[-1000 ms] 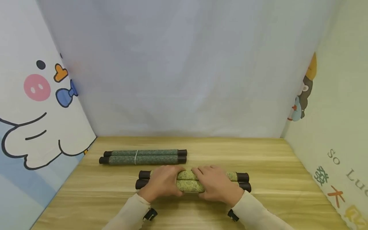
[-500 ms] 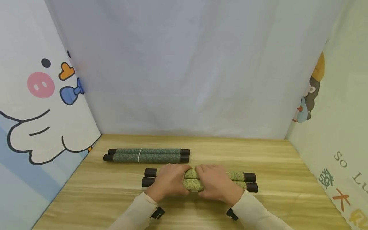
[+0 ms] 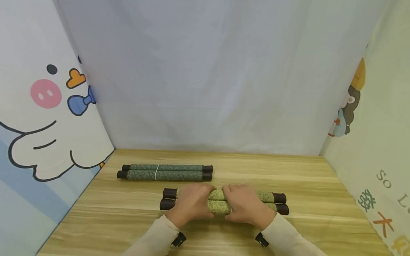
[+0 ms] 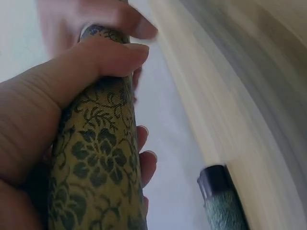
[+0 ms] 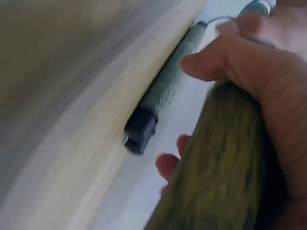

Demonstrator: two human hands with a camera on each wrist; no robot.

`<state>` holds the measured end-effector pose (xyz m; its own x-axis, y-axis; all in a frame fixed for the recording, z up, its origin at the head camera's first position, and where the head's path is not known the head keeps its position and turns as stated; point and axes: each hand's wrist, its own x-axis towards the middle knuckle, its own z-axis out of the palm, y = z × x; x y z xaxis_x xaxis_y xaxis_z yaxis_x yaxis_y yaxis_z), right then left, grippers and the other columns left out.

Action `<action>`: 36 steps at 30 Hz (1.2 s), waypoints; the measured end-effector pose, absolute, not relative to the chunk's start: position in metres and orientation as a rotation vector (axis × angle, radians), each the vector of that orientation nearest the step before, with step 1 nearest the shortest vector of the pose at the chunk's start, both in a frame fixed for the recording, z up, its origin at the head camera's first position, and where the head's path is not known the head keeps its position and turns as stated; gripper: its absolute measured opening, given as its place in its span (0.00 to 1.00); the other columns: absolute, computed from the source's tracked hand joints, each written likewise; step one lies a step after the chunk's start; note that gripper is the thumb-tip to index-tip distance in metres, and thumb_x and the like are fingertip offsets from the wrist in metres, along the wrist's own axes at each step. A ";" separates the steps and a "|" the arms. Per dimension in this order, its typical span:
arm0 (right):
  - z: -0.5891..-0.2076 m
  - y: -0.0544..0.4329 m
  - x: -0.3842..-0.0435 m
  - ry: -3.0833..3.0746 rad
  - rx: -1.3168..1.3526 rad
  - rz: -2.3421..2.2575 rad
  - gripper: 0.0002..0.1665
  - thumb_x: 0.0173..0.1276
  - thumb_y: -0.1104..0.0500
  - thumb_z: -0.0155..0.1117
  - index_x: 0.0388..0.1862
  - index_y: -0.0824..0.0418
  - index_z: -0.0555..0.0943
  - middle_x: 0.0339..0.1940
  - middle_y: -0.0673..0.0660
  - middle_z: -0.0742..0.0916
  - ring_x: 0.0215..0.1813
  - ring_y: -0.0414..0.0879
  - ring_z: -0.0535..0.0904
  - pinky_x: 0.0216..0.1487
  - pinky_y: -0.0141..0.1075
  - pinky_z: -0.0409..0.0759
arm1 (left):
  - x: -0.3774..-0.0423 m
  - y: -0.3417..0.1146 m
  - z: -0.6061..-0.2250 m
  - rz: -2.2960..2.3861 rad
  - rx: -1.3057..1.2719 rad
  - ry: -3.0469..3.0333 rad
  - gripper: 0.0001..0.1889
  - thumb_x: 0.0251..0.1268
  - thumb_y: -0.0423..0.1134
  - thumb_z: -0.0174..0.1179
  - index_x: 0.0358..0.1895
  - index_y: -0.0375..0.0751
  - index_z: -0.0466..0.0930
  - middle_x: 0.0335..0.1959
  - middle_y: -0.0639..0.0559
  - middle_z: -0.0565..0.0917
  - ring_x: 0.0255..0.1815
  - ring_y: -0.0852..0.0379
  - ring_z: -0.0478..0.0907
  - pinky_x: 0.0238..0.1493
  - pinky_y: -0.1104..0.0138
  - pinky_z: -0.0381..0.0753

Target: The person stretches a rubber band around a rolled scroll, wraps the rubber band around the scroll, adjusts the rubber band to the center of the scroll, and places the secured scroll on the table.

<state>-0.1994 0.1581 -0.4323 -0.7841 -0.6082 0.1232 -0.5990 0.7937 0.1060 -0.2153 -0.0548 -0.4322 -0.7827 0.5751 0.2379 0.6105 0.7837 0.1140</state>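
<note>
Two scrolls in yellow patterned cloth with black end caps lie side by side near the front of the table, the far scroll (image 3: 217, 194) against the near scroll (image 3: 218, 207). My left hand (image 3: 192, 203) grips the pair left of the middle, and my right hand (image 3: 246, 204) grips them just right of it. In the left wrist view the thumb lies across a floral yellow scroll (image 4: 96, 163), with fingertips showing on its other side. The right wrist view has fingers around a blurred yellow scroll (image 5: 216, 163). The palms' undersides are hidden.
Farther back on the left, two dark green scrolls (image 3: 179, 175) with black ends lie together under a thin white band (image 3: 156, 172). A wooden table (image 3: 256, 170) carries everything. A pale curtain (image 3: 205, 89) hangs behind, and printed cloth panels (image 3: 358, 149) flank both sides.
The head view has shifted slightly, moving everything a little to the right in the picture. Both hands keep their grip on the yellow scrolls, which move slightly right relative to the green ones.
</note>
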 end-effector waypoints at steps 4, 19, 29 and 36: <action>-0.436 0.154 -0.198 -2.849 0.977 -0.034 0.46 0.50 0.32 0.77 0.59 0.61 0.77 0.42 0.52 0.84 0.43 0.49 0.83 0.45 0.45 0.82 | -0.213 -0.050 -0.433 -0.329 -0.942 -2.826 0.38 0.28 0.55 0.83 0.53 0.49 0.87 0.36 0.61 0.87 0.29 0.62 0.80 0.22 0.67 0.75; -0.437 0.153 -0.201 -2.824 1.013 0.004 0.38 0.46 0.36 0.81 0.46 0.56 0.74 0.31 0.46 0.77 0.32 0.43 0.78 0.33 0.41 0.80 | -0.212 -0.053 -0.433 -0.306 -0.934 -2.788 0.36 0.26 0.55 0.83 0.50 0.50 0.88 0.33 0.61 0.87 0.26 0.63 0.79 0.20 0.67 0.72; -0.429 0.172 -0.200 -2.916 0.884 -0.010 0.45 0.49 0.35 0.80 0.59 0.57 0.77 0.45 0.52 0.85 0.47 0.51 0.83 0.49 0.50 0.81 | -0.213 -0.065 -0.426 -0.266 -0.837 -2.872 0.40 0.27 0.54 0.83 0.57 0.52 0.86 0.30 0.61 0.86 0.21 0.64 0.75 0.16 0.68 0.68; -0.436 0.153 -0.197 -2.781 0.995 -0.028 0.43 0.47 0.32 0.80 0.52 0.58 0.77 0.37 0.50 0.82 0.39 0.47 0.82 0.37 0.44 0.82 | -0.207 -0.045 -0.431 -0.272 -0.903 -2.793 0.36 0.26 0.58 0.83 0.49 0.52 0.88 0.28 0.63 0.84 0.23 0.64 0.76 0.19 0.68 0.70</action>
<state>-0.1965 0.1527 -0.4358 -0.7573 -0.6306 0.1699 -0.6270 0.7748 0.0808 -0.2075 -0.0454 -0.4306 -0.7954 0.5572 0.2383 0.5928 0.7972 0.1143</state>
